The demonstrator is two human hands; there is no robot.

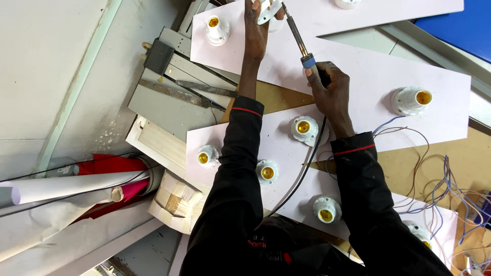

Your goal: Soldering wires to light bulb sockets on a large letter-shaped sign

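A white lamp holder [269, 10] is gripped by the left hand [254, 30] at the top edge. A soldering iron [296, 37] is clasped in the right hand [330, 89]; its tip is held just beside the holder.

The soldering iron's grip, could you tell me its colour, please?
Blue, on the soldering iron in the right hand; head view.

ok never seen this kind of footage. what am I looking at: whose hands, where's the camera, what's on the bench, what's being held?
One picture, from a camera on the person's head, looking down, so both arms in black sleeves are their own. No machine is involved. The right hand grips the blue handle of a soldering iron, tip pointing toward the far edge; its black cord trails back toward the body. The left hand holds a white fitting at the top edge. The bench carries pale boards with white lamp holders mounted on them, brass showing inside. Loose blue and brown wires lie at the right; rolled paper at the left.
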